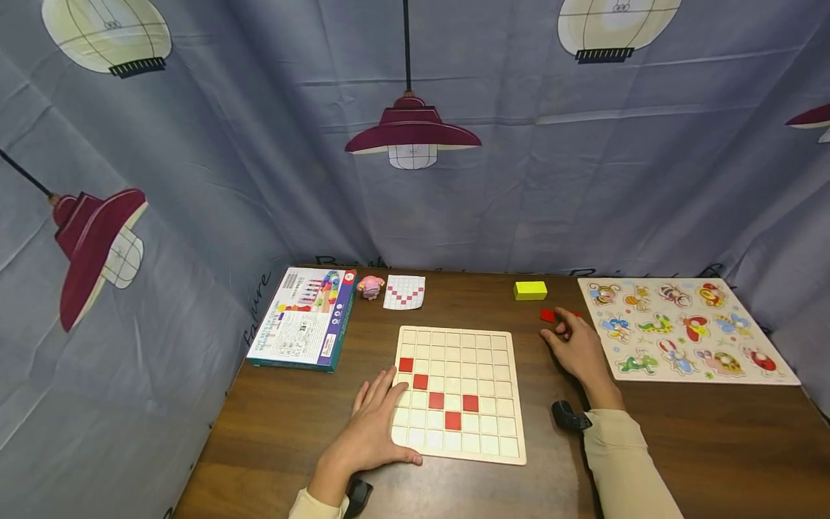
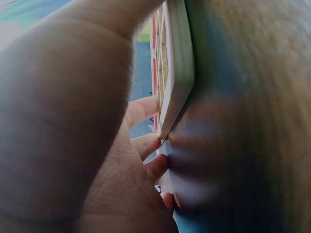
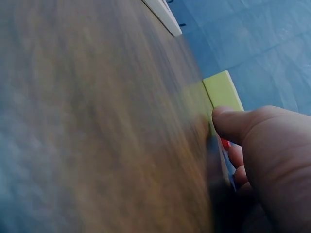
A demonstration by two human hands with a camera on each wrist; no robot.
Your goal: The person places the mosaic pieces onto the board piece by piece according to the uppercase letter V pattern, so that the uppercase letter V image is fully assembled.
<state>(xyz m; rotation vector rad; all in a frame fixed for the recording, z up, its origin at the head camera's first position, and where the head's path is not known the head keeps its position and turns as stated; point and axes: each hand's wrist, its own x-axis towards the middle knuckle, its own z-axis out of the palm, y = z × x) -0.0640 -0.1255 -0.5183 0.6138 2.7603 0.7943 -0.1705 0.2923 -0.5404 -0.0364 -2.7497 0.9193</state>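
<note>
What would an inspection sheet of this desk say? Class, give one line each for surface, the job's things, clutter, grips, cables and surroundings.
Surface: brown wooden table.
Job's things: pale grid board with five red tiles in a V; loose red tiles by the right hand.
Clutter: yellow block, pattern card, pink figure, toy box, insect puzzle.
Grips: left hand flat on the board's left edge; right hand touching the loose tiles, grip unclear.
Cables: nothing seen.
Surroundings: grey cloth printed with lamps.
</note>
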